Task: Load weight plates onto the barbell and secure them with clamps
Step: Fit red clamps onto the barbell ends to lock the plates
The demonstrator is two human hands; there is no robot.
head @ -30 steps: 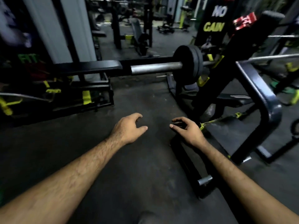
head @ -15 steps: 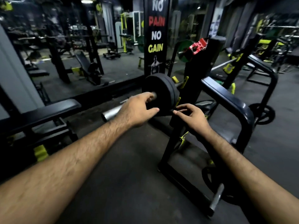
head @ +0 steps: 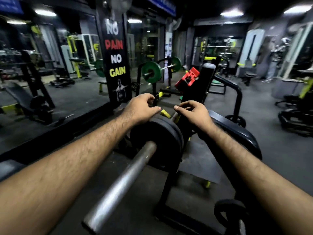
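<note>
Head view: black weight plates (head: 156, 138) sit on the barbell sleeve (head: 123, 180), bare steel toward camera. Left hand (head: 141, 107) above plates' top edge, fingers loosely curled, holding nothing. Right hand (head: 194, 112) likewise, possibly touching the rack upright (head: 193, 97); blurred.

Dim gym: dark floor (head: 279, 150), mirrored wall (head: 50, 56), black slogan pillar (head: 116, 56).

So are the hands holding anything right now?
No, nothing. The left hand and right hand hang loosely curled above the black round weight plates on the grey steel barbell.
</note>
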